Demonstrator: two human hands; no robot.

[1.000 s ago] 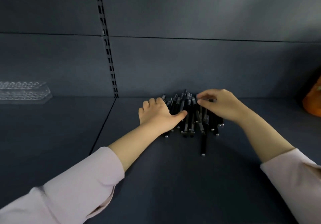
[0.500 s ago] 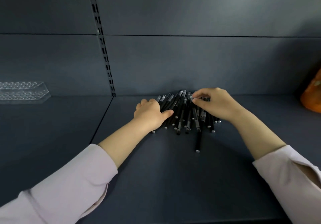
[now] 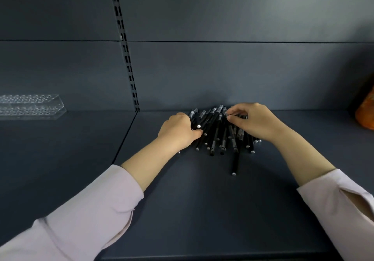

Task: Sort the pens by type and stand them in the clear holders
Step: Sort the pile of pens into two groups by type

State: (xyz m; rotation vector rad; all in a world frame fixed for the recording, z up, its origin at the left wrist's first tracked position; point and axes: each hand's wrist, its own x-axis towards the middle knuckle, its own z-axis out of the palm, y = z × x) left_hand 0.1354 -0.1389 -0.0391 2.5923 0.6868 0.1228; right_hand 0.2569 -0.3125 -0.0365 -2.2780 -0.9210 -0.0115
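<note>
The pens [image 3: 218, 137] lie heaped mid-frame at the back of the shelf [image 3: 202, 204]. The holder [image 3: 30, 107] stands well apart at the left edge. My left hand [image 3: 178, 132] curls round a few at the heap's left side, I think; its fingers are hidden. My right hand [image 3: 256, 123] pinches one near its cap. They're light, stiff and smooth and roll easily, so I'd grip mid-barrel.
</note>
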